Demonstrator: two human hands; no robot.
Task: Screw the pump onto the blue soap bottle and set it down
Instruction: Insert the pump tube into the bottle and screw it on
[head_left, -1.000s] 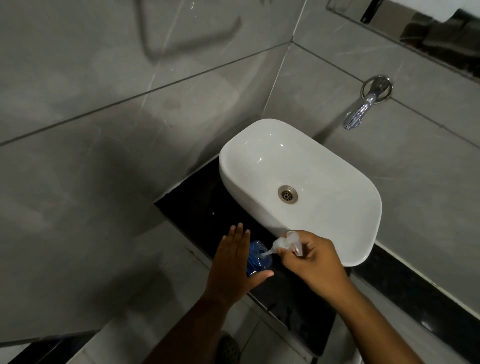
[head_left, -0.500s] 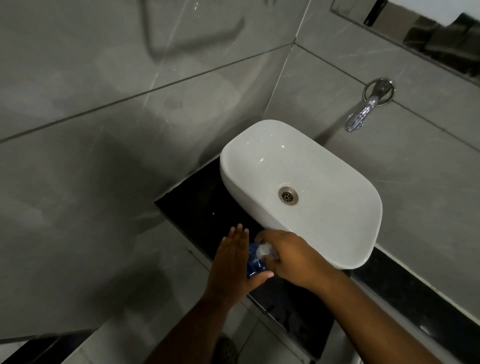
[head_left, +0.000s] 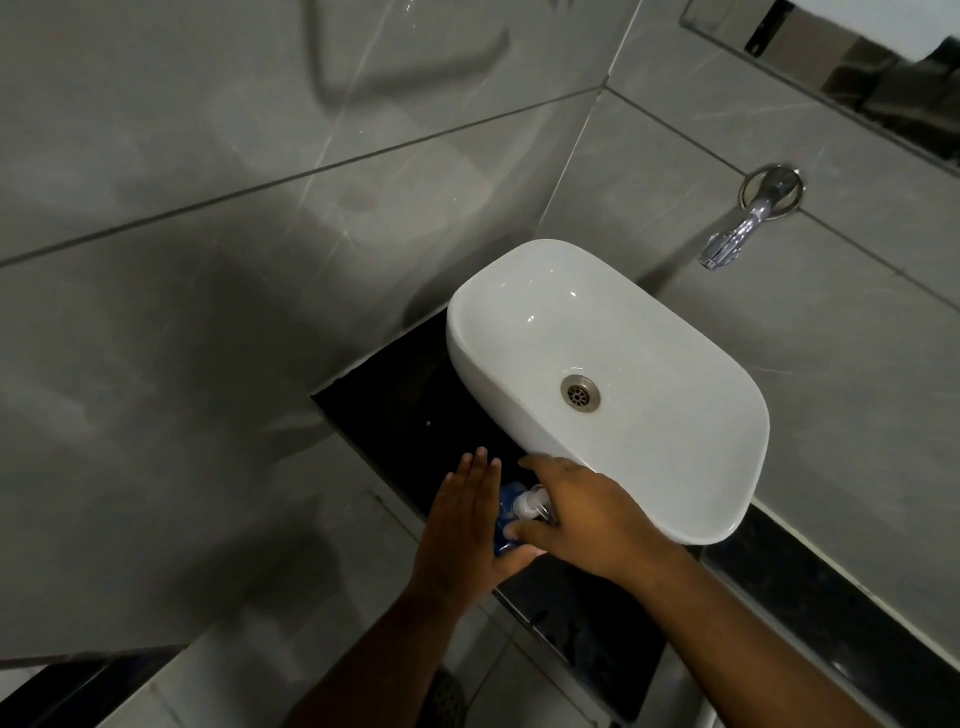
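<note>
The blue soap bottle (head_left: 505, 519) stands on the black counter (head_left: 405, 400) just left of the sink, mostly hidden between my hands. My left hand (head_left: 462, 530) wraps its left side, thumb under the front and fingers stretched out along it. The white pump (head_left: 529, 503) sits on top of the bottle. My right hand (head_left: 582, 512) covers the pump from the right, fingers curled around its collar. Only the pump head and a strip of blue show between the hands.
A white oval sink (head_left: 670, 499) with a metal drain (head_left: 580, 393) sits on the counter right beside my right hand. A chrome tap (head_left: 737, 228) juts from the grey tiled wall above it. The counter's front edge runs under my forearms.
My right hand brought the pump from above the sink rim down onto the bottle and now closes over it. The left hand has stayed on the bottle.
</note>
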